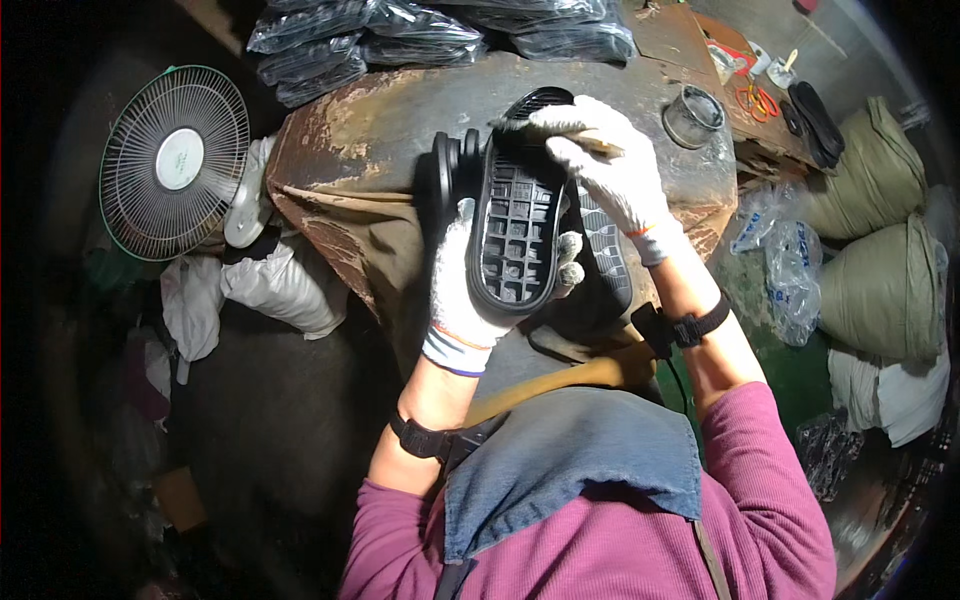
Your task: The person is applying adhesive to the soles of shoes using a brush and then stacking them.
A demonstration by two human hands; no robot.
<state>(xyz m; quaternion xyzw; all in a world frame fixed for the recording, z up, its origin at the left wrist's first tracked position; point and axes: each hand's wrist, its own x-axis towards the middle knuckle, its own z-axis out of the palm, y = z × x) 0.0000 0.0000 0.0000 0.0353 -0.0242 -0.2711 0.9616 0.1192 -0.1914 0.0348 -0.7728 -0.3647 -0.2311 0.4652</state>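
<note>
A black shoe sole (517, 232) with a raised rim and a grid of hollow cells is held up, tilted, over the workbench. My left hand (462, 285), in a white knit glove, is closed round its lower half, thumb on one side and fingertips on the other. My gloved right hand (610, 165) pinches what looks like a small brush (512, 124), its dark end at the sole's far end; most of it is hidden by the fingers. Just left of the held sole stand more black soles (446, 175). Another sole (604, 245) with grey tread lies under my right wrist.
A glass jar (693, 117) stands on the cloth-covered bench (370, 120), right of my hand. Wrapped black packs (370, 40) are stacked behind. Orange-handled scissors (757, 102) lie at far right. A fan (178, 160) is left; bulging sacks (880, 285) stand right.
</note>
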